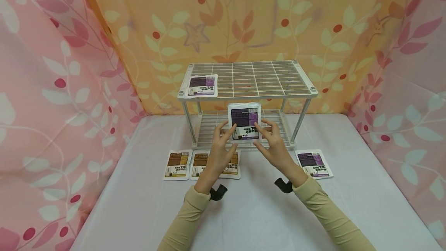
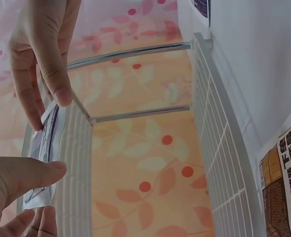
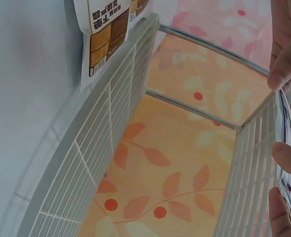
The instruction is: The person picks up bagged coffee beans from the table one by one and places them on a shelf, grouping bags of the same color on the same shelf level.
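Observation:
A flat white packet with a purple label [image 1: 245,118] is held upright between both hands, in front of the rack and just below its top shelf's front edge. My left hand [image 1: 220,148] grips its left side, and my right hand [image 1: 274,146] pinches the right side. Seen nearly edge-on in the left wrist view, the packet [image 2: 46,143] has the left thumb across its face. On the right wrist view's right side, fingers of both hands press the packet [image 3: 284,128] from front and back.
The white two-tier wire rack [image 1: 251,97] stands at the table's back. One purple-labelled packet [image 1: 202,86] lies on its top shelf, left front; another purple-labelled packet [image 1: 314,164] lies on the table at right. Brown-labelled packets [image 1: 177,165] lie in a row at front left, partly behind the left hand.

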The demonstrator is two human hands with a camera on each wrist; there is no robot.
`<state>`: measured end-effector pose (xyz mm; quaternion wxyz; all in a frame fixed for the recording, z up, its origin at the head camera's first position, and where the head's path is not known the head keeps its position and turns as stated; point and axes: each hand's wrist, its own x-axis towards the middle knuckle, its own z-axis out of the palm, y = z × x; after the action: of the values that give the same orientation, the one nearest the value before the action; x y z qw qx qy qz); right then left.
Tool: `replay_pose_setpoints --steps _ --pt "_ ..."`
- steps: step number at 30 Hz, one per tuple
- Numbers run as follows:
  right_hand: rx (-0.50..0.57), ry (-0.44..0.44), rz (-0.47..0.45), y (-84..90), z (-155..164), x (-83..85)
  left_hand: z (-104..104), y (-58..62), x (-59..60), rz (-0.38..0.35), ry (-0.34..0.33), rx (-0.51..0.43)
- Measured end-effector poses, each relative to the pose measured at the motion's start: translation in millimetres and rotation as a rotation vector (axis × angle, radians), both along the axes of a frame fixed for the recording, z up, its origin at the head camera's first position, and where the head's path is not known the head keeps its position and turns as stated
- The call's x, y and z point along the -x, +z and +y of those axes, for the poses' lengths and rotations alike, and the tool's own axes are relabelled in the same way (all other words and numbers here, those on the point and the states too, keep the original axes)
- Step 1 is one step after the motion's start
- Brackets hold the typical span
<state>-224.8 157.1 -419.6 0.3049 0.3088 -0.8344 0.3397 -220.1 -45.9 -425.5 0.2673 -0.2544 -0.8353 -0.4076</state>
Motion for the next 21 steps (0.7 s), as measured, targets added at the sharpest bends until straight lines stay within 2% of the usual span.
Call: replay_pose_setpoints --steps 7,16,21 --pt "0.028 -0.001 0.044 6.6 -0.2 -0.5 0.1 8.9 0.7 0.083 -0.012 0.001" --pt "0.058 -0.013 0.098 20.8 -1.3 2.9 2.8 21.8 3.5 0.121 0.033 -0.04" --pt "0.081 -0.026 0.108 25.9 -2.8 4.4 4.2 29.2 7.1 0.161 0.027 -0.065"
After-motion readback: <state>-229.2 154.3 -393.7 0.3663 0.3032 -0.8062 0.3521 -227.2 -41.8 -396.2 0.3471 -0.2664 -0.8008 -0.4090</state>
